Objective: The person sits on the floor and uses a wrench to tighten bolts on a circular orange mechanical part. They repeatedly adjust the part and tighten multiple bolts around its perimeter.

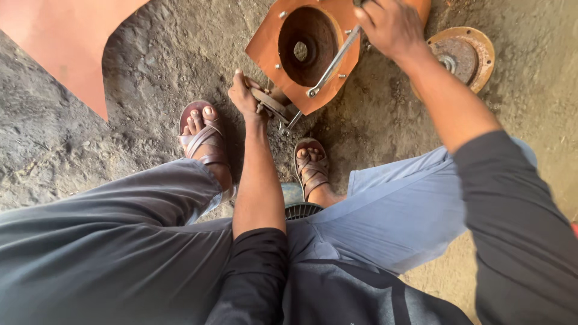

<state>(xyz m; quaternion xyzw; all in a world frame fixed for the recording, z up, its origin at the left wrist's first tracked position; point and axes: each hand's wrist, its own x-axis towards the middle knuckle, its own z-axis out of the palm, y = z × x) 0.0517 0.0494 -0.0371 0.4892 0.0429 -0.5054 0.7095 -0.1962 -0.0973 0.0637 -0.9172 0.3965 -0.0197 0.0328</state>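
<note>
housing (pixel 301 60) just ahead of left hand (pixel 244 93) | wrench (pixel 333 62) across its opening, under right hand (pixel 391 25) | disc (pixel 460 54) right of that grip

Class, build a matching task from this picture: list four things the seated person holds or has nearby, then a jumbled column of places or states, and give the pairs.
Things:
1 left hand
2 right hand
3 round rusty disc
4 orange housing

Places or states:
a lies on the ground at right
b has a round opening
c grips a long wrench
d grips a spanner at the housing's lower edge

Pairs: 1-d, 2-c, 3-a, 4-b
</note>
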